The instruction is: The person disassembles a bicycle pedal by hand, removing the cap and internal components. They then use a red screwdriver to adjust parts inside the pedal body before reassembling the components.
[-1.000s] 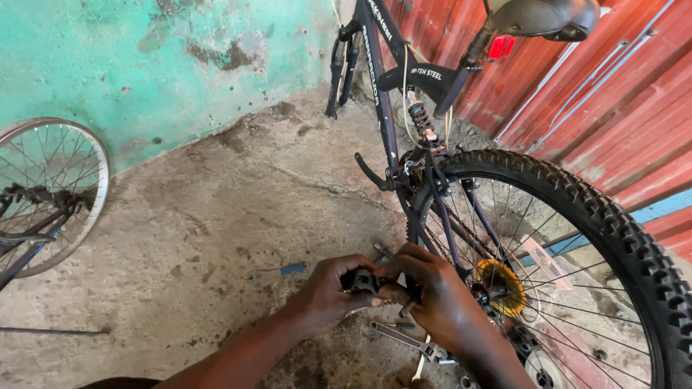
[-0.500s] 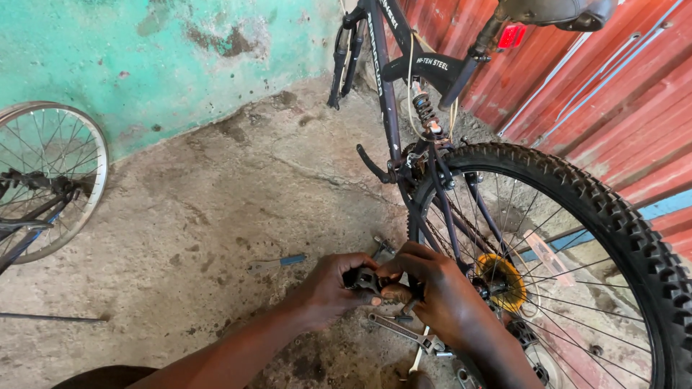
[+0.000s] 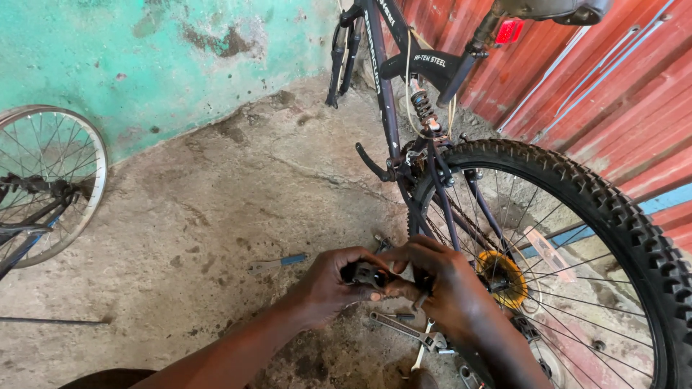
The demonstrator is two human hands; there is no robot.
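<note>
Here, both hands meet low in the head view, just in front of the rear wheel (image 3: 577, 288) of a dark bicycle (image 3: 389, 108). The left hand (image 3: 328, 288) is curled closed around a small black bicycle part (image 3: 367, 274) — its exact kind cannot be told, since fingers hide most of it. The right hand (image 3: 443, 284) closes over the same part from the other side, fingertips pressed to it, so the two hands touch across it. The part is held above the concrete floor (image 3: 216, 202), close beside the wheel's knobby tyre and spokes.

Behind the right hand, an orange-yellow sprocket guard (image 3: 501, 277) sits at the wheel's hub. On the floor beneath the hands lie metal spanners (image 3: 404, 328), crossing one another, partly covered by the right wrist. A blue-handled screwdriver (image 3: 277, 263) lies on the floor to the left of the left hand, apart from it.

The bicycle's frame rises toward the top of the view, with a coil spring shock (image 3: 422, 108) and a red rear reflector (image 3: 508, 30) under the saddle. A second, bare spoked wheel (image 3: 50, 180) stands at the left edge — well apart from the hands — against a turquoise wall (image 3: 144, 57). Red corrugated metal sheeting (image 3: 620, 94) stands behind the bicycle on the right.
</note>
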